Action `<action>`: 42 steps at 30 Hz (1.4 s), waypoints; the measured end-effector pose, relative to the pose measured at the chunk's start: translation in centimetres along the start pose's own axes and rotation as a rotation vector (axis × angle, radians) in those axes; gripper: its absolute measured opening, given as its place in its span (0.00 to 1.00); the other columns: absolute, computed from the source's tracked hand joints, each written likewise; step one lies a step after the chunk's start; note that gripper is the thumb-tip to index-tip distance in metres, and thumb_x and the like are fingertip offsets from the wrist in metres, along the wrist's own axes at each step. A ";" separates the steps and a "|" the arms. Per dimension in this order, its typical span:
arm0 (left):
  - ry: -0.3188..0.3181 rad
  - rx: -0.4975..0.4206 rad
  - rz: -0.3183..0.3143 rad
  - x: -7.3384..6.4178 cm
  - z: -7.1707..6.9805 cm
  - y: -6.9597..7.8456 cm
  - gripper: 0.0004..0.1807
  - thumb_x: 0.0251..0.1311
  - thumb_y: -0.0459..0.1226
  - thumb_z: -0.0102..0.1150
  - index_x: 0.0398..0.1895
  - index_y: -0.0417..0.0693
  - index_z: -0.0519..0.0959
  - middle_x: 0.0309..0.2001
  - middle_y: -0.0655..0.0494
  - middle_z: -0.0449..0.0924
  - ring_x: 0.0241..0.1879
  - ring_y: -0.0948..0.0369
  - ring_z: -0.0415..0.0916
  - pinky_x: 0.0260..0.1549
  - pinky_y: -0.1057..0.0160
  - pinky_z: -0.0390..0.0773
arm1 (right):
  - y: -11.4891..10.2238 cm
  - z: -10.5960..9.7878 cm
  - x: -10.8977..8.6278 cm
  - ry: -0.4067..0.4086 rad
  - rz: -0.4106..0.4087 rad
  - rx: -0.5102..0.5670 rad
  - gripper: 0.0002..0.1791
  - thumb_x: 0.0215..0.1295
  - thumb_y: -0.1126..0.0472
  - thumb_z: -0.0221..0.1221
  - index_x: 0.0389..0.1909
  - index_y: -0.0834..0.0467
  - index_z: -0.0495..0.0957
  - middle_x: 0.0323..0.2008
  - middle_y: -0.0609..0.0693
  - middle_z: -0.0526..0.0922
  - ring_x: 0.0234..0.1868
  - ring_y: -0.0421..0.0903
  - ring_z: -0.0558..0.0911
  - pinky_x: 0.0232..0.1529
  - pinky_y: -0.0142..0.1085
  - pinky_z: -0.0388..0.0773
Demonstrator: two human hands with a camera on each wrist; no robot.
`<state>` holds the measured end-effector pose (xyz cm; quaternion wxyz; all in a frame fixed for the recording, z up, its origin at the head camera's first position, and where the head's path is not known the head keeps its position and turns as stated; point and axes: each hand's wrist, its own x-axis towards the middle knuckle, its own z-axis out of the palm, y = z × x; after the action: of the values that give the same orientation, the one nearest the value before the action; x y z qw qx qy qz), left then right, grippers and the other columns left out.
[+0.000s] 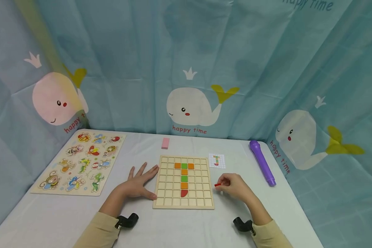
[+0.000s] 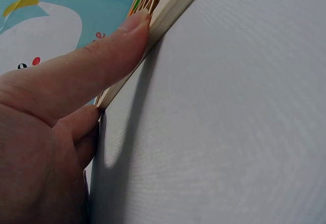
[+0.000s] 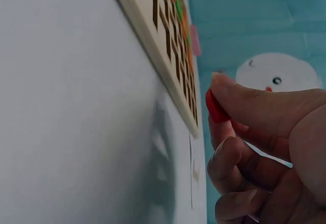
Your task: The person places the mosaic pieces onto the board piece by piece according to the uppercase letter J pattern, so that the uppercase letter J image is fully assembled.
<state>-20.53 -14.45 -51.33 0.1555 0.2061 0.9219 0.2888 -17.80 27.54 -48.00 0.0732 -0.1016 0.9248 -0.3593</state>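
A wooden grid board point(image 1: 170, 203) lies on the white table between the hands. Orange and green square tiles form a T in its cells, and a red rounded tile point(image 1: 184, 193) sits under the stem. My left hand point(image 1: 138, 184) is spread along the board's left side, thumb and fingertips at its edge; the left wrist view shows the thumb point(image 2: 102, 56) against the rim. Just off the board's right edge, my right hand point(image 1: 234, 186) pinches another small red tile point(image 3: 216, 107) between thumb and forefinger. The other fingers of that hand are curled in.
A small card point(image 1: 221, 164) with a printed coloured pattern lies at the board's upper right. Behind the board is a pink block point(image 1: 165, 143). A purple tube point(image 1: 262, 163) lies at the right, an insect picture puzzle point(image 1: 83, 162) at the left. A whale-print curtain point(image 1: 127, 86) encloses the table.
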 end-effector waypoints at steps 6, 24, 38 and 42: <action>0.000 -0.004 -0.004 0.1 0.0 -0.1 0.68 0.37 0.65 0.76 0.81 0.54 0.52 0.82 0.54 0.48 0.80 0.40 0.25 0.70 0.32 0.17 | -2.3 1.6 0.8 -0.050 -0.080 0.020 0.08 0.59 0.54 0.72 0.29 0.50 0.82 0.24 0.41 0.80 0.27 0.40 0.76 0.27 0.30 0.74; 0.002 -0.010 0.005 -0.2 -0.2 0.2 0.67 0.38 0.63 0.77 0.81 0.52 0.52 0.82 0.52 0.48 0.80 0.39 0.25 0.70 0.31 0.17 | -6.7 5.8 3.0 -0.145 -0.164 0.019 0.05 0.62 0.54 0.70 0.29 0.47 0.85 0.26 0.37 0.81 0.30 0.38 0.76 0.31 0.29 0.75; -0.010 -0.001 -0.010 0.0 0.0 0.1 0.68 0.38 0.65 0.76 0.82 0.54 0.52 0.82 0.54 0.47 0.80 0.41 0.25 0.70 0.31 0.17 | -8.8 9.0 4.1 -0.141 -0.178 0.021 0.04 0.61 0.55 0.71 0.30 0.48 0.85 0.25 0.38 0.81 0.27 0.35 0.77 0.30 0.28 0.77; -0.008 -0.011 0.003 -0.2 -0.2 0.2 0.67 0.39 0.63 0.77 0.81 0.52 0.52 0.82 0.52 0.47 0.80 0.39 0.25 0.69 0.31 0.18 | -9.2 9.6 4.2 -0.138 -0.190 -0.043 0.05 0.62 0.54 0.70 0.29 0.46 0.84 0.24 0.35 0.80 0.26 0.34 0.75 0.29 0.27 0.74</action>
<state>-20.43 -14.47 -51.03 0.1600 0.2079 0.9193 0.2933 -18.58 13.71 -49.04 0.1001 -0.2147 0.9113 -0.3368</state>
